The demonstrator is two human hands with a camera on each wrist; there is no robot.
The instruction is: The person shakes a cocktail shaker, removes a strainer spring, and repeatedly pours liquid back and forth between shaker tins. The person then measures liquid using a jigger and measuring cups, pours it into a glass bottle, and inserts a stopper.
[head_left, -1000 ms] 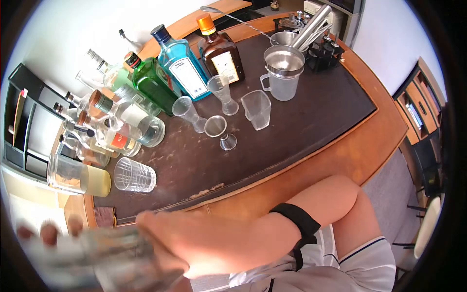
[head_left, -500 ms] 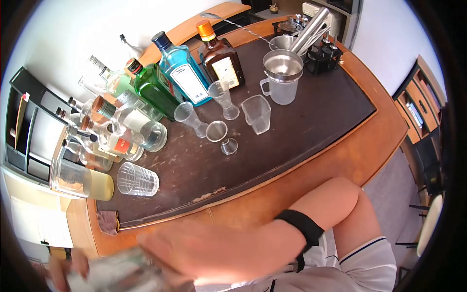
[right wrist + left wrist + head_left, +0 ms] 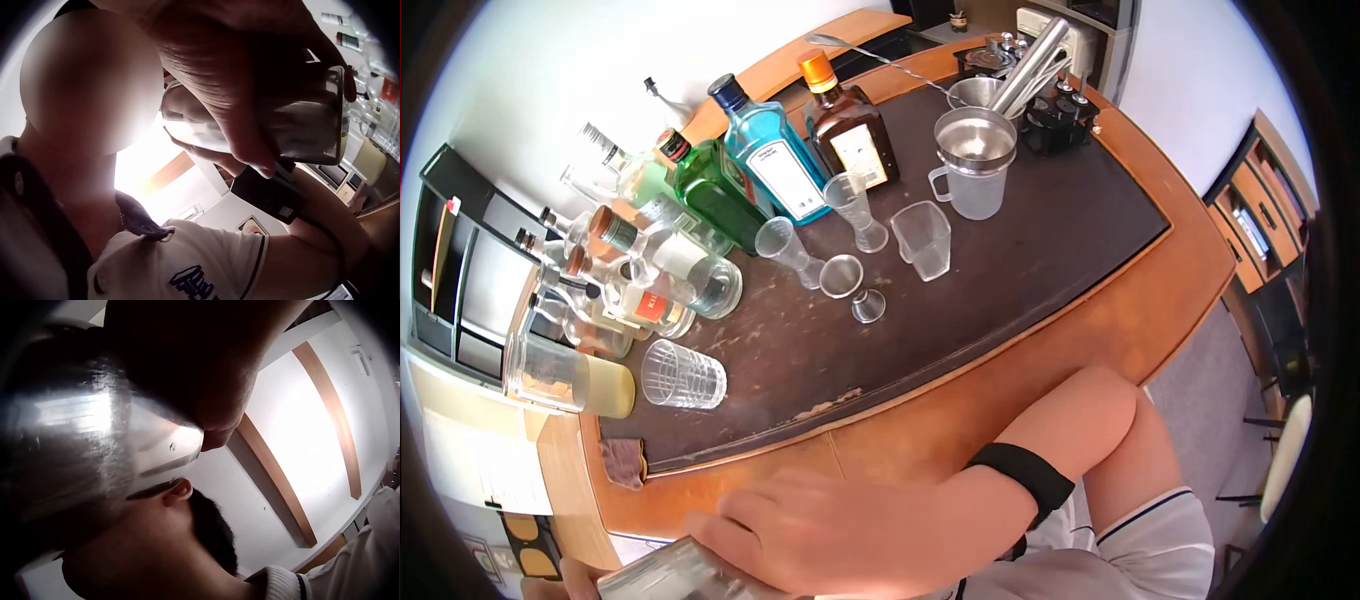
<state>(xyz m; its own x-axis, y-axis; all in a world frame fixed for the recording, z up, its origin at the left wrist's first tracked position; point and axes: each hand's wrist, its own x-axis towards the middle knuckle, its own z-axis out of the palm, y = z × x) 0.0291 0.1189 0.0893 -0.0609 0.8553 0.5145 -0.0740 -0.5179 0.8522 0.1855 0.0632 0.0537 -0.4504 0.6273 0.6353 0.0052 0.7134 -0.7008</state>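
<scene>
A shiny metal cocktail shaker (image 3: 665, 578) is held between both hands at the bottom of the head view, mostly cut off by the frame edge. My right hand (image 3: 830, 530) grips its near end, the back of the hand toward the camera. Fingers of my left hand (image 3: 565, 583) wrap the other end at the lower left. In the left wrist view the shaker (image 3: 75, 431) looks misted and close to the person's head. The right wrist view has my right hand (image 3: 215, 81) curled over the shaker (image 3: 306, 128), thumb along its side.
On the dark tabletop stand a cut-glass tumbler (image 3: 685, 373), a metal jigger (image 3: 853, 285), two clear jiggers (image 3: 860, 215) and a clear cup (image 3: 923, 240). Several bottles (image 3: 710, 190) and a jar of yellow liquid (image 3: 605, 385) line the left; a frosted mug (image 3: 975, 190) bears a metal strainer (image 3: 977, 138).
Both hands and the shaker have moved down and to the right, close to the body, with the shaker largely leaving the head view. Their motion blur has lessened. The tabletop things stay put.
</scene>
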